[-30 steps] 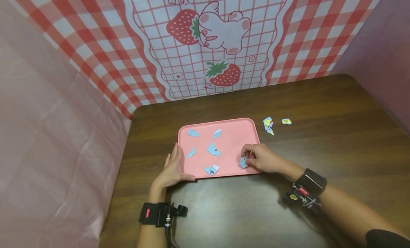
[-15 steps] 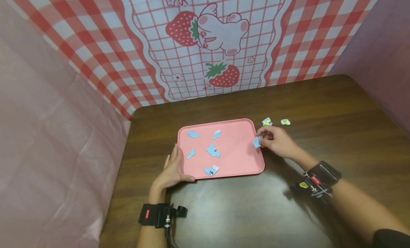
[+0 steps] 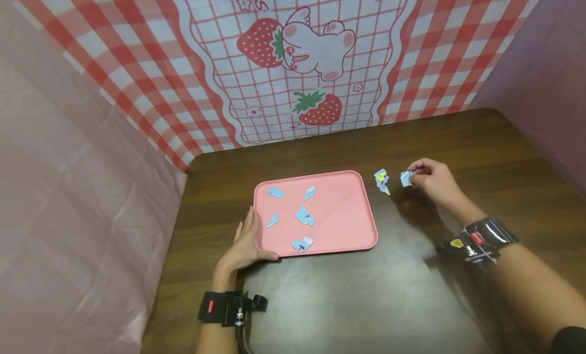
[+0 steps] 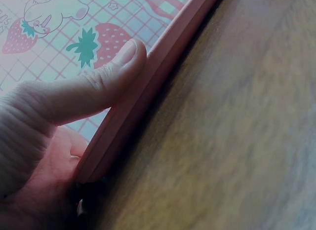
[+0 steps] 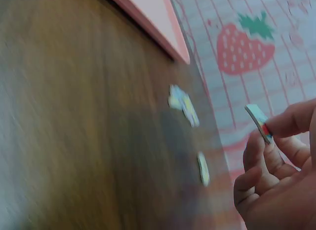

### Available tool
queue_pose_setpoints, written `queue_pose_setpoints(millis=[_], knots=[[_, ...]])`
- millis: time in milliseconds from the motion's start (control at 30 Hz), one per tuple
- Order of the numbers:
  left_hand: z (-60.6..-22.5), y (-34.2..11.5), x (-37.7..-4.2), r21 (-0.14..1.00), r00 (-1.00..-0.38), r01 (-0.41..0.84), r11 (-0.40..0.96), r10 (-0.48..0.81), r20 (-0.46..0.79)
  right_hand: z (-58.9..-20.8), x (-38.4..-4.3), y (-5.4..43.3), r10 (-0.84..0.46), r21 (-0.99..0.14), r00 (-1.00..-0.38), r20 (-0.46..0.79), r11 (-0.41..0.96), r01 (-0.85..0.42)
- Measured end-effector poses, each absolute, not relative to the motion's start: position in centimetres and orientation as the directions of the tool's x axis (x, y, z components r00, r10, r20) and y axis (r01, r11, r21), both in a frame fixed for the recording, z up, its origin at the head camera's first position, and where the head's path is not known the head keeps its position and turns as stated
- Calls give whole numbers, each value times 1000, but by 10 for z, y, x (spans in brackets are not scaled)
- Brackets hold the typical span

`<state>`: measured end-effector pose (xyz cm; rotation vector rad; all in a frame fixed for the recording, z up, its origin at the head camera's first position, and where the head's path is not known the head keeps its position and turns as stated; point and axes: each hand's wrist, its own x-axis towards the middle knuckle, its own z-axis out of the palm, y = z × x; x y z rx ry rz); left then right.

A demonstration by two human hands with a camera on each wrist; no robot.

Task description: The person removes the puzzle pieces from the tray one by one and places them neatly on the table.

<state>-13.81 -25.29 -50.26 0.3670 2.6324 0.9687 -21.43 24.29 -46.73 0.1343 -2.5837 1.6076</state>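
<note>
In the head view my right hand (image 3: 437, 185) pinches a light-blue puzzle piece (image 3: 405, 179) between thumb and fingertips. It is over the table, right of the tray. The right wrist view shows the piece (image 5: 256, 116) nearly edge-on, with a red patch by the fingers. My left hand (image 3: 244, 244) rests against the left front corner of the pink tray (image 3: 339, 201). Its fingers lie straight along the left side, and the thumb (image 4: 98, 87) touches the front rim. Several blue puzzle pieces (image 3: 304, 215) lie spread over the tray's left and middle.
A small cluster of yellow and purple pieces (image 3: 382, 181) lies on the brown table (image 3: 329, 298), right of the tray. One yellowish piece (image 5: 203, 169) beside it is covered by the held piece in the head view. A strawberry-print cloth (image 3: 316, 64) hangs behind the table.
My right hand has lifted the blue puzzle piece from the tray's right front part and carried it right and back, past the rim, over the table. My left hand stays at the tray's corner.
</note>
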Motion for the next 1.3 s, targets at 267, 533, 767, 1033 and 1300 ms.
queue_pose_setpoints(millis=[267,533,767,1033,1300], knots=[[-501,-254,-136,670,-918,116,733,337,-210,-476,-231,278,107,-843,-990,96,537,-24],[-503,-252,-136,670,-917,113,734,337,-214,-488,-245,305,165,-729,-985,46,680,79],[-501,-251,-137,667,-919,115,736,333,-210,-492,-251,310,186,-673,-981,48,732,106],[-500,-252,-140,665,-922,107,739,323,-211,-495,-258,308,171,-612,-980,98,787,77],[-501,-252,-139,671,-923,97,735,318,-215,-502,-258,308,133,-588,-983,125,808,35]])
